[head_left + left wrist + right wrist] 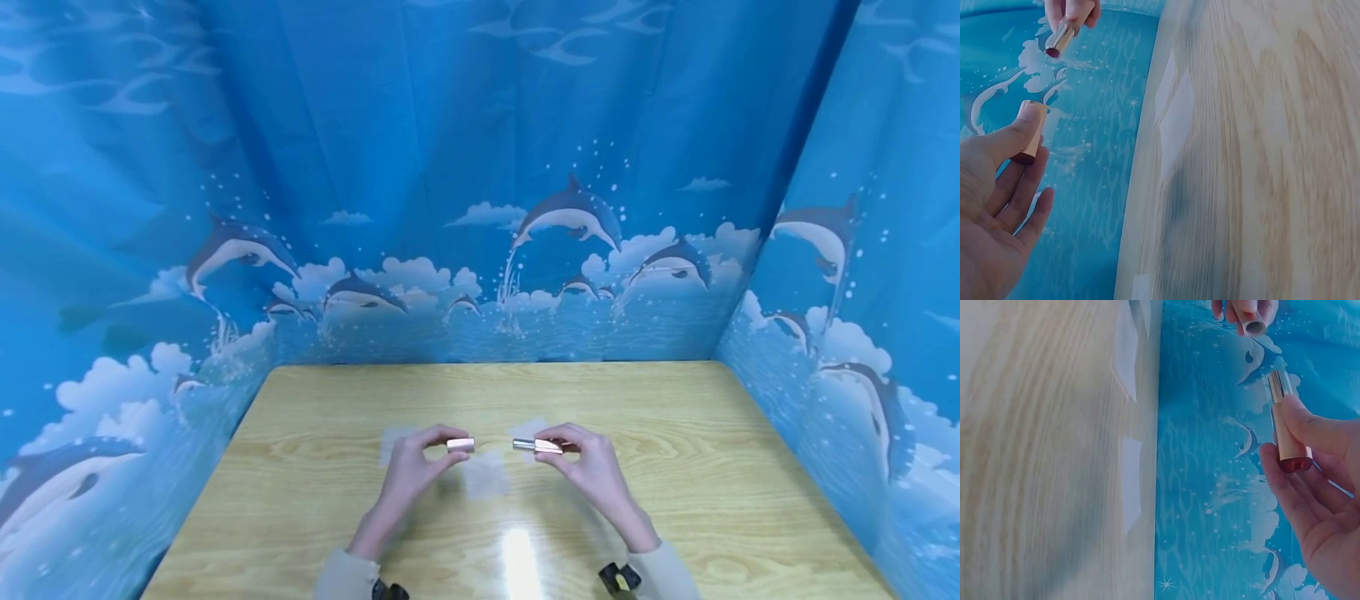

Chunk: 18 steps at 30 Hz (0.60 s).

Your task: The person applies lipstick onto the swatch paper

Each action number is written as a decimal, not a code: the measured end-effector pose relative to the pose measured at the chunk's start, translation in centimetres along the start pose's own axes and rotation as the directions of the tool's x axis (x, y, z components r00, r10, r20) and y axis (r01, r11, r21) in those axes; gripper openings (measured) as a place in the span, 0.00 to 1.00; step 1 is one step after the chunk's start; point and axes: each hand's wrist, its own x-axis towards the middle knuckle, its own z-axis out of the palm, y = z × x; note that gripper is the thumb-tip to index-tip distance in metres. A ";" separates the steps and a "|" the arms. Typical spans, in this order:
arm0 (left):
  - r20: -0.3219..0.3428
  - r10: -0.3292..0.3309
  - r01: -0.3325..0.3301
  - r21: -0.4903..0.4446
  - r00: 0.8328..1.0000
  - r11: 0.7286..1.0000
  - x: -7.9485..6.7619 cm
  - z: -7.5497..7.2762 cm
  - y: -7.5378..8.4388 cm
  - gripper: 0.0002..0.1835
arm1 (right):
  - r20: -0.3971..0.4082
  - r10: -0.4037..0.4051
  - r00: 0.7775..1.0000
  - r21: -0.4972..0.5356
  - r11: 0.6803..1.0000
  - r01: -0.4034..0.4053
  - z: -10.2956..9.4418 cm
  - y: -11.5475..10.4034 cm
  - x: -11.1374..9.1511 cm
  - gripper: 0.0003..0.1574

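Two parts of a lipstick are held apart above the table, in line with each other. My left hand point(405, 479) pinches the rose-gold lipstick cap point(461, 445) between thumb and fingers; in the right wrist view the cap's point(1254, 327) hollow end shows. The lipstick base point(537, 446) is pinched by my right hand point(596, 471), its shiny metal inner tube pointing left toward the cap. Seen from the right wrist, this base point(1291, 434) has a dark red bottom, and no lipstick bullet shows above the tube. A gap separates the two parts.
Below the hands lies a wood-grain table point(300, 500) with several whitish translucent squares point(486, 477) on it. A blue dolphin-print curtain point(465, 125) surrounds its back and sides. Light glares off the table near the front point(521, 562).
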 end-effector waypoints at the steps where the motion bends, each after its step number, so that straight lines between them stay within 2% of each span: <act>1: -0.006 -0.001 0.001 0.002 1.000 1.000 0.0 -0.2 0.0 0.14 | 0.001 0.005 1.000 -0.001 1.000 -0.005 -0.1 0.0 0.0 0.16; 4: -0.027 0.026 -0.025 0.015 0.999 1.000 0.0 -0.3 0.0 0.15 | -0.004 0.007 1.000 -0.004 1.000 -0.007 -0.2 0.0 0.1 0.16; 11: -0.018 0.044 -0.044 0.015 0.999 0.999 -0.1 -0.5 -0.5 0.15 | -0.025 0.001 1.000 0.005 1.000 -0.001 -0.2 0.1 0.1 0.17; 18: -0.049 0.034 -0.033 0.008 0.998 0.999 -0.4 -0.6 -1.0 0.15 | -0.044 0.006 0.999 0.022 1.000 -0.005 0.0 0.3 0.0 0.18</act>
